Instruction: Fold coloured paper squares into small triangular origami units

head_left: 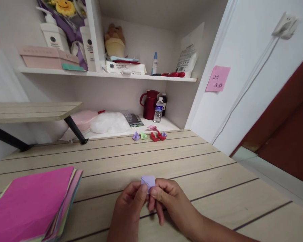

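Note:
A small folded piece of light purple paper [148,180] is held up between my two hands, above the near part of the wood-patterned table. My left hand [130,205] pinches its left side, the thumb lying across the front. From the right, my right hand [175,200] grips the lower right corner between thumb and fingers. A diagonal fold line crosses the paper's face. The fingertips behind the paper are partly hidden.
Small folded paper pieces, among them a purple one [136,136], a green one [143,135] and a red one [154,136], sit at the table's far edge. Left lies a stack of coloured paper [33,201]. Behind stand a red jug [149,105] and a water bottle [158,110].

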Available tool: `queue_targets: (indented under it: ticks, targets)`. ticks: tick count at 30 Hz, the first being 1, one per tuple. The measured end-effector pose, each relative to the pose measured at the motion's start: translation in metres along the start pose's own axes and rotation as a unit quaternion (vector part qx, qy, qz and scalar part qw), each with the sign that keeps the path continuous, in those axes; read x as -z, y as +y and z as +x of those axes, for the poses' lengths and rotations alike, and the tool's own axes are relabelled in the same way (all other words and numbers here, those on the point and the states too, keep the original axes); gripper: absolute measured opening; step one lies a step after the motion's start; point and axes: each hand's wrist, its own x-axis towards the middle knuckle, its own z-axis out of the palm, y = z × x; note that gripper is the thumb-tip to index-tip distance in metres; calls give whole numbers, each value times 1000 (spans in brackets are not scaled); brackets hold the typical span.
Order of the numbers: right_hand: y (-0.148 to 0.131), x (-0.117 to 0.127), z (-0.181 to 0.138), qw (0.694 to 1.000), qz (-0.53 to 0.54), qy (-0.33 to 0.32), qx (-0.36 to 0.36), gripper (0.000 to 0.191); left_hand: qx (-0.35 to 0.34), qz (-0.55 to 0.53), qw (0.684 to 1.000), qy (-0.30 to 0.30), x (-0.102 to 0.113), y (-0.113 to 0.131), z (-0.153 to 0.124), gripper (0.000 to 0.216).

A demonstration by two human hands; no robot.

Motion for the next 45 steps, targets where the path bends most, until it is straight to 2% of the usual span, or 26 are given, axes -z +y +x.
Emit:
queue_targets:
  ticks: [4, 8, 12, 13, 15, 17, 20, 25, 28, 31, 34, 38, 41, 45]
  targets:
    - [1, -1, 1, 1000, 1, -2, -13, 45, -19, 43, 998, 47, -5, 7, -5, 32]
    - [-4, 0, 0, 998, -59, -2, -2, 42, -68, 132, 985, 84, -11, 18, -14, 23]
    - [-13, 4, -1, 990, -131, 45, 38, 24, -106, 220, 964, 106, -9, 22, -16, 20]
    - [-15, 6, -1, 986, -149, 61, 52, 28, -115, 243, 956, 116, -8, 21, -16, 18]
    - [-19, 10, -1, 973, -195, 86, 92, 49, -134, 284, 941, 130, -7, 20, -16, 13]
    - [-21, 14, 0, 952, -255, 86, 143, 53, -166, 315, 925, 133, -7, 18, -16, 7]
    - [-23, 15, -1, 923, -324, 53, 199, 40, -221, 341, 905, 128, -10, 16, -16, 6]
    - [-23, 13, -1, 914, -335, 34, 227, 29, -248, 385, 882, 111, -3, 11, -13, 6]
    - [-21, 14, 1, 917, -336, 53, 209, 25, -212, 404, 884, 98, 4, 7, -7, 6]
    - [-18, 15, 3, 922, -353, 61, 149, 25, -176, 423, 885, 82, 8, 5, -3, 13]
    - [-16, 16, 6, 923, -366, 56, 107, 25, -166, 443, 879, 65, 9, 5, 0, 21]
    - [-12, 18, 7, 925, -359, 67, 102, 28, -171, 442, 879, 53, 9, 6, 0, 24]
    - [-9, 21, 7, 926, -359, 64, 99, 37, -178, 445, 875, 74, 8, 5, -1, 25]
    - [-9, 25, 6, 907, -407, 84, 73, 51, -175, 452, 862, 148, 6, 6, -6, 21]
